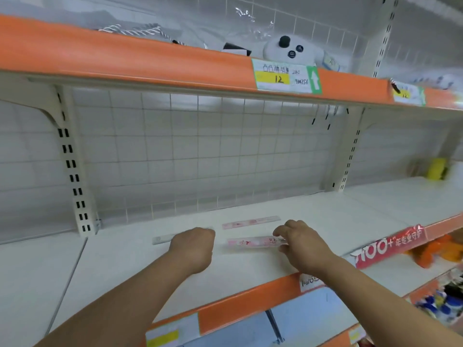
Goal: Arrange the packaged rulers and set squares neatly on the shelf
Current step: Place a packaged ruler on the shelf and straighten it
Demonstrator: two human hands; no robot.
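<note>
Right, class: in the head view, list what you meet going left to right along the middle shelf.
pale ruler → left hand → near pink ruler → right hand → red banner → yellow item. The far pink ruler overlaps the near one, so it is left out.

Right hand [304,244] on pink ruler [250,242] — shelf [325,214]

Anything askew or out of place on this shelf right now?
Yes. The rulers lie staggered, not lined up: the back pink ruler, the front pink ruler pinched by the right hand, and the pale ruler under the left hand further left. The red banner on the shelf edge hangs crooked.
</note>
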